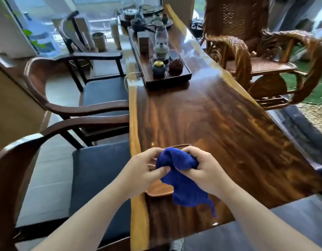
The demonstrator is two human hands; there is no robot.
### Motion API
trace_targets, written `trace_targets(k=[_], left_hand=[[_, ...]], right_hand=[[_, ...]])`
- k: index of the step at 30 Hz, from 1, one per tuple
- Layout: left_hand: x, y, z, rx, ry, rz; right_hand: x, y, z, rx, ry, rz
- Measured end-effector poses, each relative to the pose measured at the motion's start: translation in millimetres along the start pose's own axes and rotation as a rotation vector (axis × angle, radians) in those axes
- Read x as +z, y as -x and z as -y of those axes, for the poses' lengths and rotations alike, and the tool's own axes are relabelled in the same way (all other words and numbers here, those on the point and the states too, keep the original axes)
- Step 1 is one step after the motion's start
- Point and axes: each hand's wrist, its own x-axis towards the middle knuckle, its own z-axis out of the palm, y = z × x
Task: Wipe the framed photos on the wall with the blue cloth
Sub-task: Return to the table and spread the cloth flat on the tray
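Observation:
The blue cloth (182, 178) hangs bunched between both hands above the near end of a long wooden table (220, 124). My left hand (144, 171) pinches its left side with thumb and fingers. On its right side my right hand (205, 171) grips the upper folds. The cloth's lower corner dangles just above the tabletop. Under the hands lies a small brown wooden tray (160, 191), partly hidden. No framed photos or wall show in this view.
A dark tea tray (185, 77) with teaware stands farther up the table. Dark wooden armchairs with blue cushions (100, 178) line the left side. A wicker rocking chair (247, 57) stands at the right. Windows and a plant are at the back left.

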Motion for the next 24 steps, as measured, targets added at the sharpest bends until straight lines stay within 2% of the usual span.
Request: trace_targets(k=[5,9,12,14,17,20,24], left_hand=[[15.9,-10.1,11.2,-0.217,0.302,-0.010],[17.6,-18.5,16.1,-0.259,0.389,-0.118],[16.7,-22.5,12.7,-0.253,0.424,-0.124],[13.9,-24.5,13.0,-0.264,0.420,-0.132],[7.9,-25.6,14.0,-0.257,0.383,-0.118],[2.7,-29.7,19.3,-0.261,0.346,-0.127],[0.9,-36.8,36.1,-0.348,0.347,-0.126]], right_hand=[[-9.5,-9.1,-12.7,0.103,-0.204,0.000],[-11.9,-14.0,-25.7,0.189,-0.397,-0.017],[-13.7,-14.5,-33.5,0.259,-0.540,-0.021],[-13.8,-18.5,-37.8,0.293,-0.645,0.064],[-15.9,-21.5,-34.9,0.265,-0.568,0.129],[-15.8,-31.4,-36.6,0.236,-0.306,0.047],[-12.5,-45.4,-52.3,0.257,-0.167,0.014]])
